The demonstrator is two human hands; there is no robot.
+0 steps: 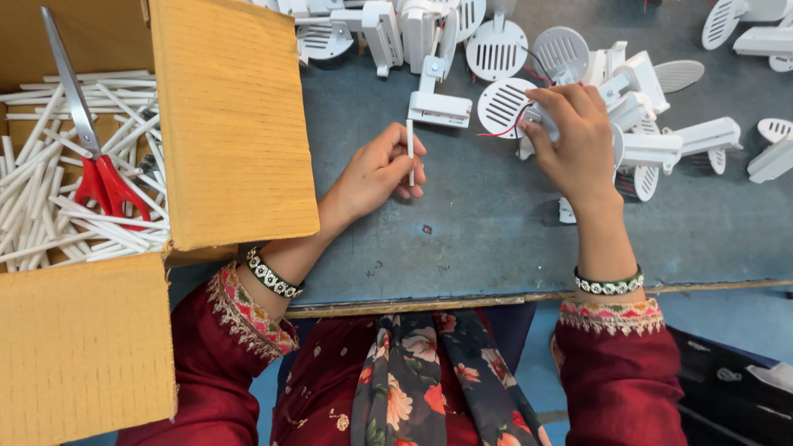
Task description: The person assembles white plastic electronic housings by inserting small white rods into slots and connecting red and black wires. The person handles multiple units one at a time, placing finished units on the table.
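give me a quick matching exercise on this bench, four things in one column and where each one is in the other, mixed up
Things:
1. scissors
2. single white tube
3. round slotted white part with red wire
4. cardboard box

Places:
A. pinched upright in the left hand
B. on the left end of the grey table, flaps open
C. lying on the heap of white tubes inside the box
D. beside the fingertips of the right hand

Pairs: 1-C, 2-A, 3-D, 4-B
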